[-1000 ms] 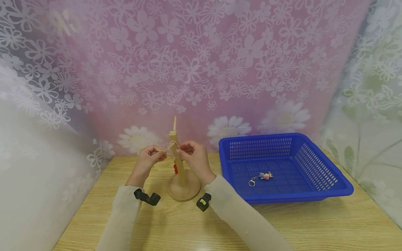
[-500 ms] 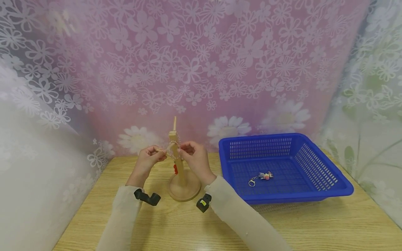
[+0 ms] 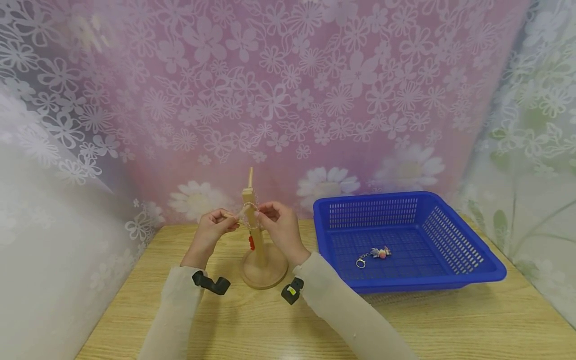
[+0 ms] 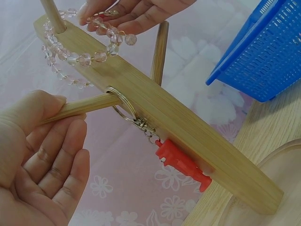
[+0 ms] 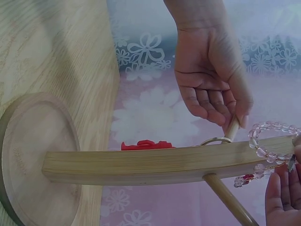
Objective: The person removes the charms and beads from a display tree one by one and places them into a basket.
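Note:
My left hand [image 3: 209, 232] pinches the end of a wooden peg [image 4: 89, 106] on an upright wooden stand [image 4: 155, 117]. A metal key ring [image 4: 123, 104] loops over that peg. From it hangs a keychain's red figure [image 4: 183, 165], alongside the post. Higher up, my right hand [image 3: 284, 230] pinches a bracelet of clear and pale pink beads [image 4: 84, 59] between thumb and fingers. In the left wrist view, its strand curves across the post's face near the top peg [image 4: 54, 16]. The right wrist view shows the right fingertips [image 5: 284, 188] at its edge.
The stand's round base [image 3: 265, 277] rests on a wood-grain table [image 3: 252, 325]. Another peg [image 5: 230, 200] juts from the post's opposite side. A blue plastic basket [image 3: 409, 285] stands at right, holding a keychain with a small figure [image 3: 381, 252]. A flowered curtain [image 3: 288, 100] hangs behind.
The right fingertips and the bracelet have shifted very slightly to the right. My left hand stays at the peg, and the hanging keychain keeps its place.

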`<state>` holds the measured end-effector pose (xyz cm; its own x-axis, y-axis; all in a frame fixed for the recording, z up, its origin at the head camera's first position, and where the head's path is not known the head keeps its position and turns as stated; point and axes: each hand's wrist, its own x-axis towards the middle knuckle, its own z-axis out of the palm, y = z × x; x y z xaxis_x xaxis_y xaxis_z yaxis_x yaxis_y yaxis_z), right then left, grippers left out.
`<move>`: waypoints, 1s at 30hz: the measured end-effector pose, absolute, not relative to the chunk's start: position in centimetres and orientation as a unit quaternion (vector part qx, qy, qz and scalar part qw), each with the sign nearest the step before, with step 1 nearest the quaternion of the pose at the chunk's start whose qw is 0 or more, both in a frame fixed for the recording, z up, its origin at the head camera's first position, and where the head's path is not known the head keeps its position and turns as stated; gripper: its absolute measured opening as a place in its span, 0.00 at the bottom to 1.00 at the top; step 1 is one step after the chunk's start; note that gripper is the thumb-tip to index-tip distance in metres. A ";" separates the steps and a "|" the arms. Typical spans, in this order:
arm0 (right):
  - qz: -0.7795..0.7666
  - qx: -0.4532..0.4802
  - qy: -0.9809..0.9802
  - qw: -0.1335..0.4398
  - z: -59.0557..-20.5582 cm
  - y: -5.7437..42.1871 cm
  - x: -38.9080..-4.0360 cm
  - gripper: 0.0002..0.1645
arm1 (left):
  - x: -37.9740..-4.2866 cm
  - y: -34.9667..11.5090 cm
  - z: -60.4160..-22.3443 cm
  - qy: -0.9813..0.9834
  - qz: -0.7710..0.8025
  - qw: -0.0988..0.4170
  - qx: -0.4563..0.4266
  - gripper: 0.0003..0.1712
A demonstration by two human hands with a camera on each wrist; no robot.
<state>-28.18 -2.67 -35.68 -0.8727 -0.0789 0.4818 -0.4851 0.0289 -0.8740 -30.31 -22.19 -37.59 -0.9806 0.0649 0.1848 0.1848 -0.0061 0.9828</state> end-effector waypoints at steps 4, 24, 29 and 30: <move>0.666 0.194 -0.704 0.152 -35.4 -2.7 -28.1 0.07 | -30.3 -22.2 -37.6 -0.707 -0.701 0.042 -0.087 0.08; 0.663 0.204 -0.707 0.135 -32.5 -2.3 -27.1 0.10 | -30.3 -22.1 -37.5 -0.713 -0.696 0.040 -0.078 0.08; 0.664 0.219 -0.703 0.131 -32.2 -2.2 -27.2 0.10 | -30.5 -22.2 -37.7 -0.713 -0.696 0.043 -0.081 0.08; 0.664 0.223 -0.701 0.132 -32.3 -2.2 -27.2 0.10 | -30.5 -22.2 -37.8 -0.712 -0.696 0.044 -0.081 0.08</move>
